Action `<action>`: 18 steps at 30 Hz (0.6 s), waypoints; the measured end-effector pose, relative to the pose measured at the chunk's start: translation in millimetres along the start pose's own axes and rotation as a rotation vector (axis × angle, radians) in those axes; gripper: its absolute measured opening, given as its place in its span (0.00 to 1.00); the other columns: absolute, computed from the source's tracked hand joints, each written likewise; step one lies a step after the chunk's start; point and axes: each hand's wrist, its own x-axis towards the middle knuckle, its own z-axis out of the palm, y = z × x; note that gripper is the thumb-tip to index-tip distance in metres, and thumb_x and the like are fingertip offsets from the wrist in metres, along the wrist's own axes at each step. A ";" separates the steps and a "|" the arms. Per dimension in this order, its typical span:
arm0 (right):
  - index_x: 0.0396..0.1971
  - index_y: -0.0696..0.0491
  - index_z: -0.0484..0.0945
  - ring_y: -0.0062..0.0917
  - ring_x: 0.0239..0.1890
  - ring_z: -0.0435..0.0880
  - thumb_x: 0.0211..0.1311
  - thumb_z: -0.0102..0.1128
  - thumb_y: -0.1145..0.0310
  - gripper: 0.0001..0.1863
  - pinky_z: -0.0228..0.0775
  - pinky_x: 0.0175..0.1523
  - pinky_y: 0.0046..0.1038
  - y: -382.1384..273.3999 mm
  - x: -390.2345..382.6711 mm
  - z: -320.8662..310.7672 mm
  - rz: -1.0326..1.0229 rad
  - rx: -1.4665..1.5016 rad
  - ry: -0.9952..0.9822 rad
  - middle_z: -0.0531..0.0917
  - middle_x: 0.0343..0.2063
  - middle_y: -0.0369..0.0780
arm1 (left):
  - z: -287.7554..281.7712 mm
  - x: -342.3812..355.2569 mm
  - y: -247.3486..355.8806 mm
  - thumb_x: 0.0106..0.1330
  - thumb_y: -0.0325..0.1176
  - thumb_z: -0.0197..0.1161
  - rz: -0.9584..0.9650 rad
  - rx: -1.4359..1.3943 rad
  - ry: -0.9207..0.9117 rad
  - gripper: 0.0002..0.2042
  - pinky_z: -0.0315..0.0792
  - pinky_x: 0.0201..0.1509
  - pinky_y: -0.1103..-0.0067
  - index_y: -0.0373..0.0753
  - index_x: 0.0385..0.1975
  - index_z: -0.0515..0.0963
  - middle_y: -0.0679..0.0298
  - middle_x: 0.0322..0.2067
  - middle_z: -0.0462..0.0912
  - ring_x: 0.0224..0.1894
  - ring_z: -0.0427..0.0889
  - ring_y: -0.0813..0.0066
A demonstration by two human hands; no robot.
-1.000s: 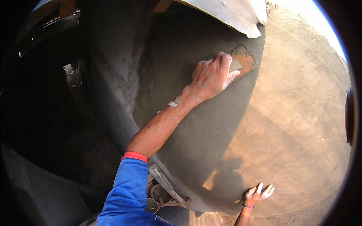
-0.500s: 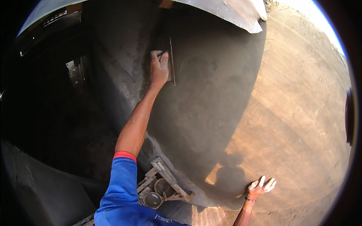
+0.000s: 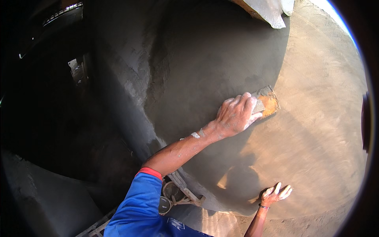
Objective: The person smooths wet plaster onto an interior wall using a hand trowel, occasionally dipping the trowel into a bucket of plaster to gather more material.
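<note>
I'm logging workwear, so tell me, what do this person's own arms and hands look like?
Both the left hand and right hand are ungloved. The left arm has a short blue fabric sleeve with a red cuff, and pale, plaster-like smears near the wrist. A thin, dark bracelet circles the right wrist; no sleeve shows there.

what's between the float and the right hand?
Only sunlit wall separates the float in the left hand from the right hand, per the head view; the person's shadow lies left of that stretch.
</note>
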 end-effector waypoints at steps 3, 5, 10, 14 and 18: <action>0.59 0.45 0.71 0.57 0.69 0.55 0.73 0.41 0.54 0.21 0.50 0.67 0.60 4.5 -0.5 -2.4 -0.013 -0.005 -0.026 0.59 0.68 0.53 | 21.1 -53.7 25.2 0.59 0.36 0.69 -0.050 -0.223 -0.092 0.22 0.78 0.38 0.66 0.30 0.46 0.70 0.51 0.38 0.78 0.36 0.82 0.53; 0.59 0.45 0.71 0.57 0.69 0.54 0.74 0.40 0.54 0.21 0.50 0.66 0.60 3.4 0.1 -2.3 -0.015 -0.009 -0.020 0.58 0.68 0.51 | 3.3 -92.1 27.9 0.66 0.33 0.62 -0.293 -0.397 -0.042 0.13 0.76 0.36 0.63 0.32 0.43 0.69 0.49 0.37 0.77 0.36 0.81 0.47; 0.59 0.45 0.72 0.56 0.68 0.56 0.73 0.41 0.52 0.22 0.51 0.66 0.58 -1.5 5.7 -1.8 -0.019 0.001 0.003 0.60 0.68 0.53 | -26.0 -211.2 -26.9 0.75 0.51 0.47 -1.546 -1.457 0.580 0.20 0.78 0.51 0.68 0.44 0.54 0.72 0.67 0.42 0.79 0.44 0.80 0.71; 0.60 0.46 0.71 0.55 0.69 0.56 0.73 0.40 0.51 0.23 0.51 0.67 0.57 -0.2 7.6 -3.8 -0.029 -0.014 0.001 0.59 0.68 0.53 | -35.2 -244.8 -44.6 0.74 0.48 0.49 -1.459 -1.743 0.680 0.18 0.79 0.49 0.69 0.45 0.55 0.72 0.66 0.45 0.79 0.46 0.80 0.71; 0.61 0.45 0.70 0.55 0.69 0.55 0.73 0.39 0.49 0.24 0.51 0.67 0.57 -0.2 6.2 -0.9 -0.033 0.000 -0.003 0.57 0.69 0.53 | -39.2 -222.8 -64.0 0.74 0.46 0.50 -1.450 -1.582 0.692 0.17 0.76 0.51 0.74 0.42 0.53 0.73 0.68 0.43 0.78 0.47 0.79 0.74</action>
